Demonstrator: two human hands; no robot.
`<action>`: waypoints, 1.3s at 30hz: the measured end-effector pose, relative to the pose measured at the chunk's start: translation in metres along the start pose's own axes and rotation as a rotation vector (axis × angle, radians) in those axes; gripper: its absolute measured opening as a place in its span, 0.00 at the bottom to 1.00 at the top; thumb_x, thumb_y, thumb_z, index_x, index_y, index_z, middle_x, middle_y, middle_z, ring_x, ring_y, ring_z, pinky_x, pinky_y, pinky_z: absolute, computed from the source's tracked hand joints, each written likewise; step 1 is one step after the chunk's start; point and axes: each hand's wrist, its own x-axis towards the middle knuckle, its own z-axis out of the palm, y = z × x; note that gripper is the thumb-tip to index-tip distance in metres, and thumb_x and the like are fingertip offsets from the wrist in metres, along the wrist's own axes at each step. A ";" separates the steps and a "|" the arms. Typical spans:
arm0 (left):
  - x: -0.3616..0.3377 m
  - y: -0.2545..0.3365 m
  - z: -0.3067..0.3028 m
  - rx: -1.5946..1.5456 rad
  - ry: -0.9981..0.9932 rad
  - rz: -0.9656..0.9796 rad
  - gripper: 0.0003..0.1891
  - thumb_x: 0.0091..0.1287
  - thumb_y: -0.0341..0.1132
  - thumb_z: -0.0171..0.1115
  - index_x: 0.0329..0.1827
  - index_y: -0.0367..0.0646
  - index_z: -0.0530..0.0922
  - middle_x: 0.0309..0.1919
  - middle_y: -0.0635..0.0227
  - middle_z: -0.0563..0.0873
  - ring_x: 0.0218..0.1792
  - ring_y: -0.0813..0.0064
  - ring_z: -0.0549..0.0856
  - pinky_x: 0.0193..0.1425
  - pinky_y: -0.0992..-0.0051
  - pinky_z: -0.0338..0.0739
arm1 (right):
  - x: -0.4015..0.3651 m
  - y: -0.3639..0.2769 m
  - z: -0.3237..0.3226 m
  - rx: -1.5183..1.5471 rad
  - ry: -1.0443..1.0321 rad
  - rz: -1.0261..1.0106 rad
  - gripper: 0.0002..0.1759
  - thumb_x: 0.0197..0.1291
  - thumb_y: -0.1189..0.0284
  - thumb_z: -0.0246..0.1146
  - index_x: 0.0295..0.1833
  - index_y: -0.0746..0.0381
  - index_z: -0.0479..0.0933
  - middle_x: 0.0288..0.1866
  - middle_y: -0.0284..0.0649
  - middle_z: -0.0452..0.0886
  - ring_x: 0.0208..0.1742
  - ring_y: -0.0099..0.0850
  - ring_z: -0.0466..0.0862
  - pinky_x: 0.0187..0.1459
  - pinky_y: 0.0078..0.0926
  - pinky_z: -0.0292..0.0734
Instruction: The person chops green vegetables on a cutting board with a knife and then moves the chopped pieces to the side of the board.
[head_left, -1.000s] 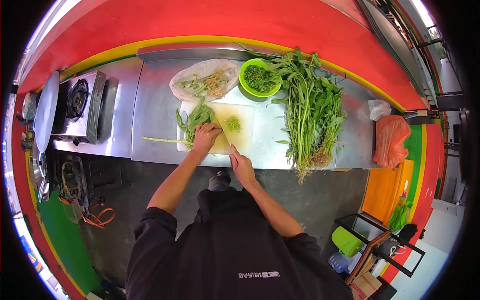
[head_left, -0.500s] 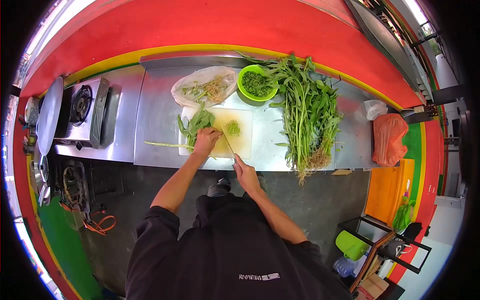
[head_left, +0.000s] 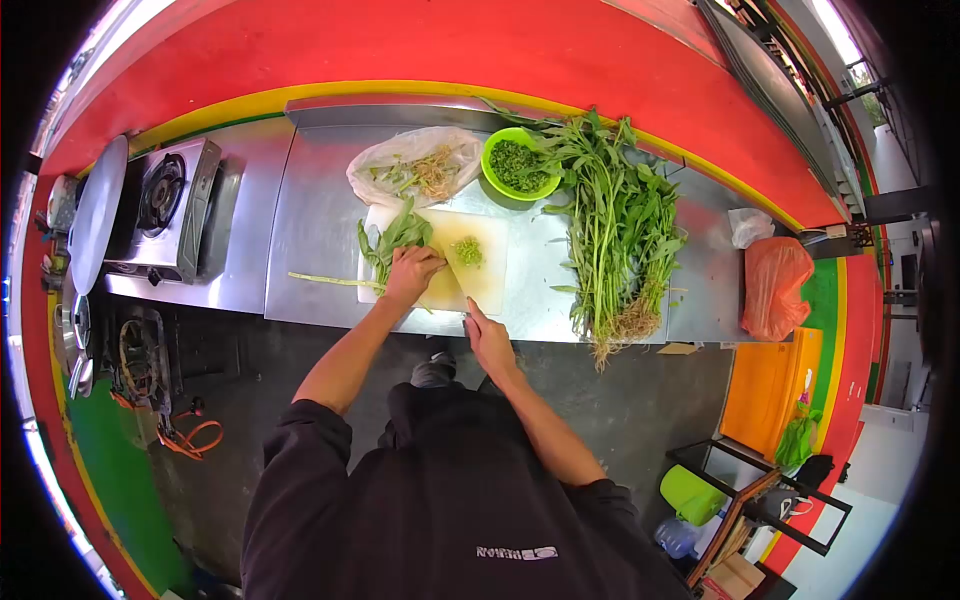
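Observation:
On a white cutting board (head_left: pixel 488 290), my left hand (head_left: pixel 414 273) is closed over the stems of some leafy greens (head_left: pixel 385 248). The leaves spread out to its left, and one long pale stem (head_left: pixel 325 279) sticks out past the board. My right hand (head_left: pixel 490 340) grips the handle of a knife (head_left: pixel 460 285), whose blade lies against the board just right of my left fingers. Beside the blade sits a small pile of chopped stems (head_left: pixel 467 251). Behind the board stands a lime green bowl (head_left: pixel 500 190) of finely chopped greens.
A clear plastic bag (head_left: pixel 362 170) of root trimmings lies behind the board. To the right rests a large rooted bundle of greens (head_left: pixel 610 235). A gas stove (head_left: pixel 165 215) stands left; an orange bag (head_left: pixel 776 288) is at the far right. The steel counter's front edge (head_left: pixel 590 342) faces me.
The whole view has shifted slightly. My hands keep nearly the same places on the greens and the knife, and the chopped pile looks about the same.

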 end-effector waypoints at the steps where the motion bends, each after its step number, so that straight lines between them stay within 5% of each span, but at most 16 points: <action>1: 0.000 0.000 0.000 0.011 -0.008 0.009 0.06 0.66 0.37 0.72 0.43 0.54 0.91 0.40 0.79 0.87 0.44 0.73 0.85 0.55 0.64 0.68 | 0.004 -0.003 0.001 -0.001 0.001 -0.003 0.24 0.75 0.70 0.61 0.74 0.60 0.74 0.34 0.63 0.83 0.35 0.60 0.85 0.39 0.49 0.79; 21: -0.003 0.000 -0.005 -0.082 -0.028 -0.055 0.06 0.67 0.36 0.70 0.44 0.52 0.91 0.44 0.76 0.87 0.47 0.72 0.85 0.57 0.65 0.67 | 0.009 -0.013 0.002 0.088 0.005 0.035 0.23 0.75 0.69 0.60 0.73 0.62 0.75 0.34 0.63 0.83 0.37 0.61 0.86 0.40 0.52 0.79; 23: -0.005 0.000 -0.004 -0.074 -0.020 -0.031 0.07 0.67 0.34 0.70 0.45 0.52 0.91 0.44 0.76 0.88 0.47 0.72 0.85 0.57 0.65 0.68 | 0.002 -0.016 0.000 0.117 -0.004 0.062 0.24 0.76 0.70 0.60 0.74 0.59 0.74 0.31 0.61 0.81 0.31 0.52 0.86 0.36 0.40 0.79; 27: -0.007 -0.003 -0.001 -0.077 -0.004 -0.006 0.07 0.66 0.34 0.70 0.45 0.51 0.91 0.44 0.77 0.88 0.48 0.73 0.85 0.57 0.64 0.68 | 0.003 -0.009 0.008 0.094 0.037 0.007 0.24 0.76 0.70 0.61 0.75 0.59 0.74 0.33 0.62 0.82 0.32 0.55 0.86 0.36 0.40 0.79; 33: -0.006 -0.003 -0.001 -0.025 -0.004 -0.006 0.07 0.66 0.33 0.70 0.44 0.53 0.91 0.44 0.80 0.88 0.48 0.75 0.85 0.57 0.64 0.67 | 0.009 -0.010 0.012 -0.020 0.002 0.050 0.23 0.75 0.71 0.61 0.73 0.61 0.75 0.37 0.64 0.84 0.38 0.59 0.87 0.40 0.46 0.81; 35: -0.005 -0.002 -0.001 0.022 -0.018 0.023 0.07 0.66 0.33 0.69 0.44 0.56 0.91 0.44 0.80 0.88 0.47 0.75 0.85 0.58 0.63 0.66 | 0.016 -0.009 0.018 -0.003 0.070 -0.040 0.23 0.75 0.68 0.59 0.72 0.61 0.75 0.34 0.62 0.85 0.38 0.61 0.86 0.41 0.55 0.81; 39: -0.005 0.001 -0.001 0.030 -0.024 0.003 0.07 0.66 0.34 0.69 0.44 0.57 0.91 0.44 0.80 0.88 0.48 0.75 0.85 0.60 0.60 0.65 | 0.023 -0.020 0.009 0.045 0.057 -0.006 0.23 0.76 0.69 0.60 0.72 0.62 0.76 0.39 0.64 0.84 0.41 0.59 0.88 0.44 0.47 0.82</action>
